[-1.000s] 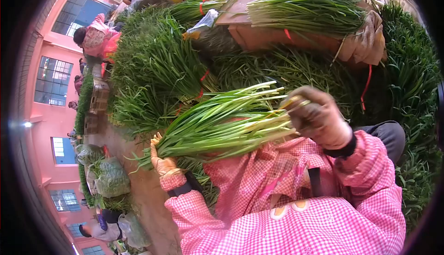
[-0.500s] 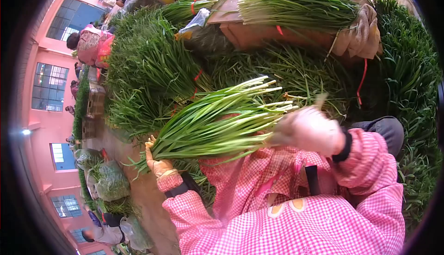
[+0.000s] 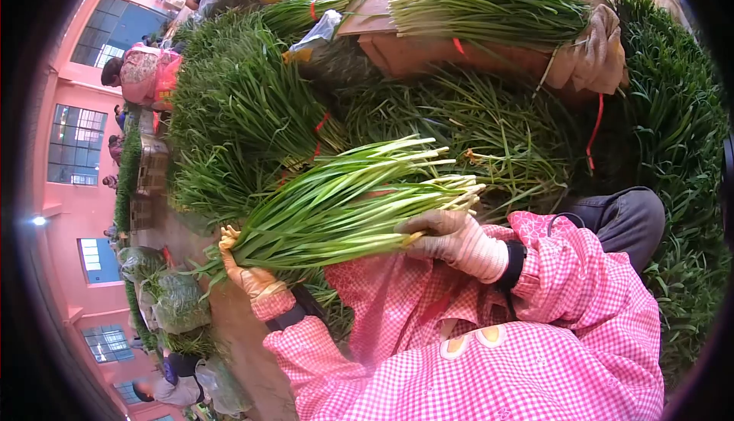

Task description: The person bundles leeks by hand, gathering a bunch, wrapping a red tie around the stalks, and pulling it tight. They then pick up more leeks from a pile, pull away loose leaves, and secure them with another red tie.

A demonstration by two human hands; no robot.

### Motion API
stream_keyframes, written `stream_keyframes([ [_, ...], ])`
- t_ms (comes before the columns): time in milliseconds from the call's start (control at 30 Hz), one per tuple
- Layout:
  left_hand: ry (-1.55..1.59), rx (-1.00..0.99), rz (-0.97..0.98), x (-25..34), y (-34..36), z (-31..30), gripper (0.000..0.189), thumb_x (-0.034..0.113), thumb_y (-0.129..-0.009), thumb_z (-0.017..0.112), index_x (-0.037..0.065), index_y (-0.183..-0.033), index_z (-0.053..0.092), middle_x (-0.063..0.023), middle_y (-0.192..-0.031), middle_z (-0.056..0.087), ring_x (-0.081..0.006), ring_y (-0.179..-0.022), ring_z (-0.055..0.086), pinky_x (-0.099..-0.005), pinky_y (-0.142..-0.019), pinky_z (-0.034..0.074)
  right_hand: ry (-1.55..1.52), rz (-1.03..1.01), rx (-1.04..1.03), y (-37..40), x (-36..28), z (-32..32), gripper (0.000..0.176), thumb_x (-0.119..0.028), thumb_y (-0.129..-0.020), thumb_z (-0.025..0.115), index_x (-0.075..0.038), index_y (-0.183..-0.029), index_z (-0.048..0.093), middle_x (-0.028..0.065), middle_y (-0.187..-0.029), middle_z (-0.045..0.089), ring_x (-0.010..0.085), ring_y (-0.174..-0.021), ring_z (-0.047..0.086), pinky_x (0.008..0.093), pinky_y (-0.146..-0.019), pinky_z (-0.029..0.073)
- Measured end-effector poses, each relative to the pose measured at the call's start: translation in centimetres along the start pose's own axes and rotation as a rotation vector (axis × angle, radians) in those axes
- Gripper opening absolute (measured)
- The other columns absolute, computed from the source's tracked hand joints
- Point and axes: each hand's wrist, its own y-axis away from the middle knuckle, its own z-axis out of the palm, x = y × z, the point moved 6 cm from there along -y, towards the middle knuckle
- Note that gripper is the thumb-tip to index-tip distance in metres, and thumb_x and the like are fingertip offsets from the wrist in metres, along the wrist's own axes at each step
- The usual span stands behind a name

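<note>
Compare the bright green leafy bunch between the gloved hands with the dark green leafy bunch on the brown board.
The bright green bunch is between the left hand and right hand; the dark green bunch lies on the brown board. The bright bunch's pale ends point right in the picture, the dark bunch's left. Both have long, slender leaves.

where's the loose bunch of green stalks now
In the head view, the loose bunch of green stalks is just left of center, between the left hand at its leafy end and the right hand near its pale stem ends.
</note>
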Motion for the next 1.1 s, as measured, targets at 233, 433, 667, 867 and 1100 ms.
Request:
stream_keyframes([
  [233,0.084,-0.071,-0.028,1.3,0.1,1.5,0.024,0.013,-0.090,0.054,0.002,-0.111,0.058,-0.0055,-0.095,0.064,-0.0152,-0.094,0.059,-0.0319,-0.091,0.049,-0.308,0.052,-0.164,-0.2,0.7,0.9,0.036,-0.011,-0.084,0.064,0.002,-0.116,0.054,0.0073,-0.108,0.059,0.0142,-0.099,0.054,0.0265,-0.090,0.042],
  [433,0.030,-0.288,-0.055,-0.9,2.6,9.0,0.016,0.016,-0.091,0.052,0.003,-0.099,0.056,-0.0002,-0.082,0.062,-0.0123,-0.085,0.058,-0.0297,-0.084,0.049,0.174,0.264,-0.421,-1.0,0.9,0.7,0.031,-0.024,-0.088,0.059,-0.005,-0.113,0.059,0.0063,-0.100,0.063,0.0172,-0.094,0.057,0.0298,-0.085,0.045],
  [667,-0.004,-0.049,-0.019,0.9,1.5,5.6,0.025,0.012,-0.089,0.055,0.001,-0.111,0.057,-0.0051,-0.092,0.065,-0.0142,-0.084,0.060,-0.0314,-0.087,0.049,1.459,-0.395,-0.383,3.0,-3.9,2.7,0.025,-0.032,-0.079,0.063,-0.014,-0.096,0.062,0.0051,-0.081,0.062,0.0184,-0.070,0.062,0.0333,-0.060,0.052],
  [867,0.094,-0.135,-0.057,0.5,2.9,2.7,0.015,0.012,-0.089,0.055,0.005,-0.101,0.061,-0.0056,-0.101,0.063,-0.0140,-0.092,0.059,-0.0299,-0.092,0.047,1.258,-0.494,-0.234,6.8,-6.1,-1.6,0.016,-0.011,-0.077,0.064,-0.009,-0.093,0.063,0.0073,-0.074,0.058,0.0245,-0.065,0.058,0.0334,-0.055,0.047],
  [1100,-0.003,0.060,-0.003,2.3,1.7,-3.7,0.013,0.017,-0.089,0.056,0.009,-0.096,0.062,-0.0016,-0.110,0.060,-0.0130,-0.099,0.056,-0.0309,-0.095,0.043,2.150,0.459,0.199,5.0,-5.9,-19.7,0.020,-0.029,-0.072,0.068,-0.011,-0.082,0.069,0.0091,-0.077,0.064,0.0288,-0.071,0.062,0.0374,-0.061,0.050],
])
